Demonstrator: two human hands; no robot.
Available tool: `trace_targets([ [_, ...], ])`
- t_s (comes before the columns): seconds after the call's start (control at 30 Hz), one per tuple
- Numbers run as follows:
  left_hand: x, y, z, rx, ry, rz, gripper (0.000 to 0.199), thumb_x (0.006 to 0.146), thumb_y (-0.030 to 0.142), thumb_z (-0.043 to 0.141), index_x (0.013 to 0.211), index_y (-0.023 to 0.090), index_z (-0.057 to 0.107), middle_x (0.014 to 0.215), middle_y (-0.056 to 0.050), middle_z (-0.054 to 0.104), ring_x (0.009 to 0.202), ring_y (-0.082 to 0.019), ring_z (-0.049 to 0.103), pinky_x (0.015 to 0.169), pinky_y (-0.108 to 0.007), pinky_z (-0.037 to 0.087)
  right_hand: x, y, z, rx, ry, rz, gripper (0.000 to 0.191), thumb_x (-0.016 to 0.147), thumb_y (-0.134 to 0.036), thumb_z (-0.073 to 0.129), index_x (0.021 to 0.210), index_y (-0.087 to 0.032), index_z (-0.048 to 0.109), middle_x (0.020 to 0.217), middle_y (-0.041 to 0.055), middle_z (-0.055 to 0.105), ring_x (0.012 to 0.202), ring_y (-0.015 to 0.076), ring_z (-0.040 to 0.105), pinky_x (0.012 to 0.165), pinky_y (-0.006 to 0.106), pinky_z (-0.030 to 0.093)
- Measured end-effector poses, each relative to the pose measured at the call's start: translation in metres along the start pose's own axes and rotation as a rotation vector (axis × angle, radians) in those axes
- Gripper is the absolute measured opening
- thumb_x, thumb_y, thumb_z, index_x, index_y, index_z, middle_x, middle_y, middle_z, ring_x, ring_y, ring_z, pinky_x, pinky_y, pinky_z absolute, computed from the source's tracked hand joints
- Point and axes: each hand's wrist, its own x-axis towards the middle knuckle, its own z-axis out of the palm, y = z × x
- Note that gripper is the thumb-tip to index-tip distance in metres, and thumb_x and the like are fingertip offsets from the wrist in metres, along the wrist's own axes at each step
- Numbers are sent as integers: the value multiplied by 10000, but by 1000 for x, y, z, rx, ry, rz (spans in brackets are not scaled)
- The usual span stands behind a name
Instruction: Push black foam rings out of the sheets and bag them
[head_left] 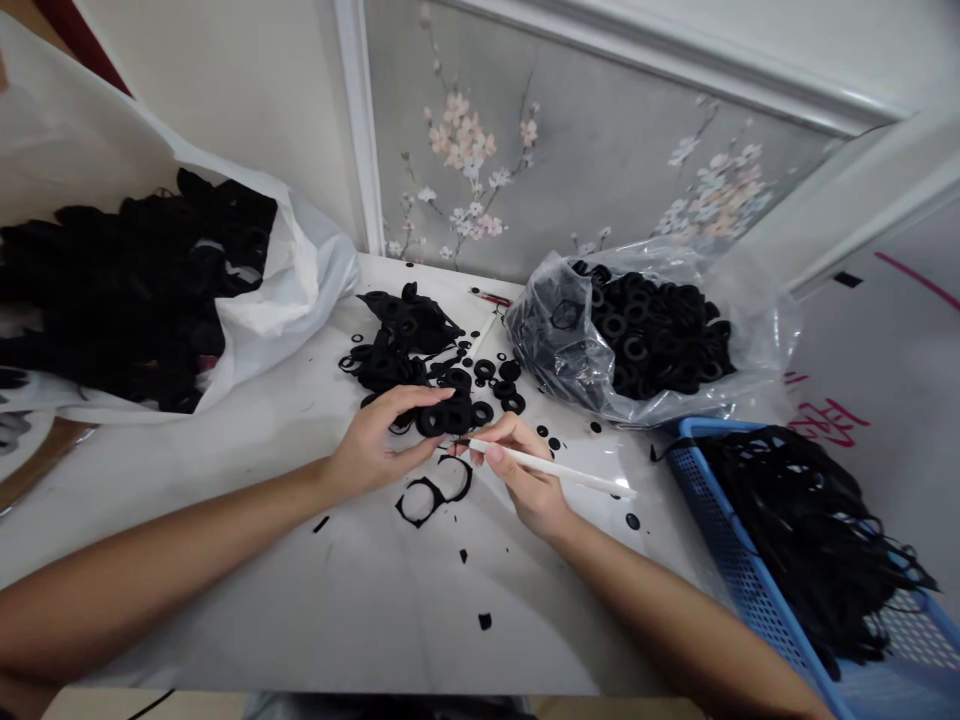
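Note:
My left hand (pixel 381 437) is closed on a piece with black foam rings (pixel 444 417), thumb below and fingers above. Between the thumb and fingers of my right hand (pixel 529 478) is a slim white stick-like tool (pixel 570 472), its dark tip touching or very near the rings. Just under both hands lies a black cut-out frame (pixel 420 502) with two round holes. Behind my left hand is a heap of black foam pieces (pixel 394 345), and loose rings and small discs are scattered around it.
A white sack (pixel 292 260) of black pieces stands at left. At back right, a clear plastic bag (pixel 551 290) holds many black rings (pixel 637 325). A blue basket (pixel 727 520) with black strips (pixel 810 540) is at right. A red pen (pixel 491 297) lies near the wall.

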Motion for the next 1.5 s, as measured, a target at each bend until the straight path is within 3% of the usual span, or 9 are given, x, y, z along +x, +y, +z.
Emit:
trace_targets([
  [0.13,-4,-2,1,-86,37,-8,484,792,114,704,1209,212,477,1252,-135,644,1175,-218,614,954,-370,536,2,-1,-5,-101,109,-12,188,904,-410,595,870,-228,623,694,-8,634,668,160,630,652,308,509],
  [0.3,-6,-2,2,-182,-23,63,543,822,80,642,1288,235,411,1336,-149,586,1279,-237,536,1018,-424,502,7,0,-2,-195,122,157,406,960,-505,444,1184,-216,619,654,14,703,599,165,643,636,323,516],
  [0.5,-6,5,5,105,-320,11,506,844,223,662,1311,237,466,1348,-129,583,1307,-285,499,1049,-494,448,9,2,4,-75,49,213,341,742,-419,775,1007,-214,717,891,41,734,783,182,675,707,313,556],
  [0.67,-6,12,9,67,-233,-155,556,812,375,718,1282,190,485,1278,-140,622,1168,-262,610,971,-410,518,8,8,-1,14,94,280,245,834,-430,682,949,-220,733,792,18,701,739,155,645,725,303,541],
  [0.77,-4,18,10,30,-280,-270,127,905,291,605,977,197,650,912,-8,728,802,-140,700,740,-240,558,7,7,-3,-103,109,171,254,865,-437,636,967,-227,737,785,20,700,744,163,641,737,305,520],
  [0.9,-3,17,8,72,-222,-223,165,916,252,581,798,180,671,771,3,710,690,-113,664,652,-212,523,12,-2,-9,-345,190,20,220,878,-398,611,946,-229,736,778,25,714,711,170,645,660,286,513],
  [1.2,-5,-16,9,565,-392,-46,335,916,347,580,1202,177,612,1238,-109,644,1160,-282,579,989,-450,459,36,18,-59,-1328,227,-89,312,903,-190,485,1132,-184,697,1226,149,661,1103,327,621,912,500,526],
  [1.37,-3,-14,8,495,-343,-116,296,954,342,501,1156,163,625,1181,-108,673,1106,-262,609,971,-436,462,32,23,-65,-1284,119,-299,591,831,-45,432,1397,-204,492,1411,131,528,1253,292,531,1010,488,485],
  [1.5,2,-7,2,285,-194,-389,333,988,372,387,1146,185,612,1106,-73,691,1045,-243,625,946,-415,471,30,18,-56,-1083,138,-553,554,850,-57,476,1360,-270,518,1293,92,623,1179,240,583,1002,454,498],
])
